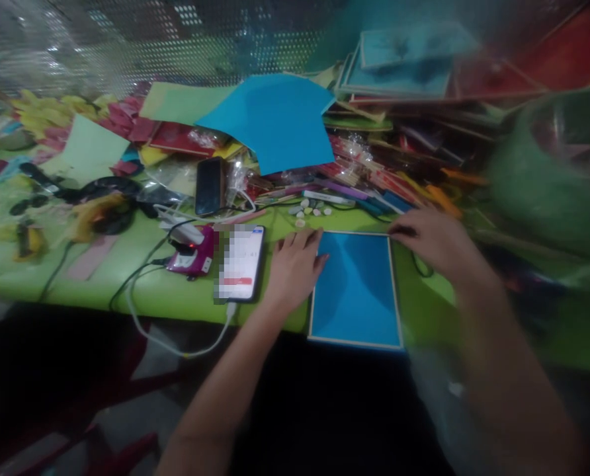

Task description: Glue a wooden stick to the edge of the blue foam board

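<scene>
A blue rectangular board (357, 284) with thin pale strips along its edges lies flat at the table's front edge. My left hand (296, 268) rests at its upper left corner, fingers stretched out and the thumb over the blue surface. At the upper right corner is my right hand (431, 244), its fingers drawn together against the pale edging; whatever sits between the fingertips is hidden. Just beyond the board are several small pebble-like pieces (311, 210) and a white-barrelled marker (327, 198).
Left of my left hand lies a lit phone (241, 264) on a white cable, beside a purple power adapter (194, 254). A dark phone (210, 185), a blue sheet (280, 119) and a yellow glue gun (99, 215) lie farther off. A large green container (538, 165) stands right.
</scene>
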Demonstrator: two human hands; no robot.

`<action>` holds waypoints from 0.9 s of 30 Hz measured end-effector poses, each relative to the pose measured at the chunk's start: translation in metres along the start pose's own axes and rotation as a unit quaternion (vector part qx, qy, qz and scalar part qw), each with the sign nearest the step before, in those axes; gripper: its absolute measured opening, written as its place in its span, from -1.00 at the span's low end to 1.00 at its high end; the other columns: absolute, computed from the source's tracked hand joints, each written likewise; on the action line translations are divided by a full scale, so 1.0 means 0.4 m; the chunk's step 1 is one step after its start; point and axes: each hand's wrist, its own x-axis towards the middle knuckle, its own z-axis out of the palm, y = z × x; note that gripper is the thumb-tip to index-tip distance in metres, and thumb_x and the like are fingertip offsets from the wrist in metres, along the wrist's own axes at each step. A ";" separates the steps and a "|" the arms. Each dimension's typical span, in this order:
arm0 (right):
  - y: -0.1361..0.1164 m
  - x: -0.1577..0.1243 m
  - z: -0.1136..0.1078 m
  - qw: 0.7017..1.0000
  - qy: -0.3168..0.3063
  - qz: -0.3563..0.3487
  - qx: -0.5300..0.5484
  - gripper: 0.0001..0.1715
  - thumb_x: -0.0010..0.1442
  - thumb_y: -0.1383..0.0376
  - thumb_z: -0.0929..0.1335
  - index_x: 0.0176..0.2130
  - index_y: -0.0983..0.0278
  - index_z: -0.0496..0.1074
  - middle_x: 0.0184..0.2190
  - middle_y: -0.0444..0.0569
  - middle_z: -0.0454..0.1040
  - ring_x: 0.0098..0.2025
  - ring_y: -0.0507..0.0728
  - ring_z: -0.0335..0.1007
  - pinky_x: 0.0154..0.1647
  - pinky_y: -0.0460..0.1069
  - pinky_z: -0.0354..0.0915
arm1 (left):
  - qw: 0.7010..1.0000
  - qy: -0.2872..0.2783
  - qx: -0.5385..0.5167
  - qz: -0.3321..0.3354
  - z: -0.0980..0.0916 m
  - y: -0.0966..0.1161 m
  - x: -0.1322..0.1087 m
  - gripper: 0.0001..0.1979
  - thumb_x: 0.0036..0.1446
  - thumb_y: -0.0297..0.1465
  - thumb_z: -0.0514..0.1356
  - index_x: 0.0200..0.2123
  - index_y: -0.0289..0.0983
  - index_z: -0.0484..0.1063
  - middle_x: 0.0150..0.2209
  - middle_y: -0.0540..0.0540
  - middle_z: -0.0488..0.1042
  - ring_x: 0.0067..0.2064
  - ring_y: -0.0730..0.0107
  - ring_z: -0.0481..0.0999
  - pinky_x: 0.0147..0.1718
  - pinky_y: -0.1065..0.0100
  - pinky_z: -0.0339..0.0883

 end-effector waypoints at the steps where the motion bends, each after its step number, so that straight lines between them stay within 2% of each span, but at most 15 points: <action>1: 0.004 0.000 0.001 1.000 0.002 -0.006 0.000 -0.77 0.31 0.25 0.34 -0.23 0.14 0.64 -0.19 -0.01 0.68 -0.09 0.29 0.55 -0.08 0.17 0.36 | 1.000 0.001 -0.005 -0.001 0.000 -0.001 0.001 -0.52 0.46 -0.28 0.10 0.37 -0.24 0.29 0.28 -0.27 0.42 0.23 -0.11 0.41 0.16 -0.10 0.34; 5: 0.010 0.001 0.002 1.000 -0.005 -0.016 0.003 -0.73 0.34 0.22 0.32 -0.24 0.13 0.64 -0.20 0.02 0.67 -0.10 0.33 0.55 -0.08 0.21 0.37 | 0.999 -0.001 -0.044 -0.011 0.003 -0.014 0.004 -0.56 0.49 -0.37 0.02 0.35 -0.21 0.33 0.27 -0.23 0.42 0.25 -0.04 0.41 0.19 -0.05 0.33; 11: -0.002 0.000 -0.005 1.000 -0.012 -0.010 0.003 -0.72 0.36 0.21 0.31 -0.20 0.11 0.64 -0.15 0.07 0.66 -0.01 0.40 0.55 -0.04 0.27 0.38 | 0.995 -0.001 -0.099 -0.013 0.014 -0.039 0.009 -0.51 0.47 -0.47 -0.07 0.39 -0.25 0.28 0.29 -0.24 0.39 0.32 0.04 0.36 0.30 -0.04 0.24; 15: -0.003 0.001 -0.005 1.000 -0.010 -0.012 0.003 -0.72 0.35 0.23 0.31 -0.21 0.17 0.64 -0.17 0.10 0.67 -0.04 0.40 0.56 -0.04 0.27 0.38 | 0.993 0.005 -0.116 -0.017 0.018 -0.041 0.010 -0.52 0.48 -0.46 -0.07 0.38 -0.27 0.30 0.29 -0.24 0.39 0.32 0.04 0.37 0.33 -0.06 0.20; 21: 0.000 -0.001 -0.003 1.000 -0.010 -0.010 0.002 -0.72 0.35 0.24 0.31 -0.22 0.08 0.63 -0.17 0.02 0.67 -0.06 0.39 0.54 -0.06 0.27 0.38 | 0.995 0.010 -0.101 -0.016 0.012 -0.032 0.010 -0.55 0.48 -0.43 -0.03 0.34 -0.24 0.36 0.25 -0.22 0.42 0.28 -0.01 0.40 0.26 -0.06 0.28; 27: -0.003 0.002 -0.005 1.000 -0.016 -0.003 -0.006 -0.75 0.31 0.27 0.33 -0.21 0.12 0.64 -0.15 0.01 0.67 -0.05 0.33 0.55 -0.02 0.22 0.37 | 0.995 0.021 -0.091 -0.016 0.012 -0.027 0.011 -0.58 0.45 -0.43 0.01 0.29 -0.21 0.41 0.24 -0.23 0.43 0.24 -0.02 0.42 0.23 -0.07 0.30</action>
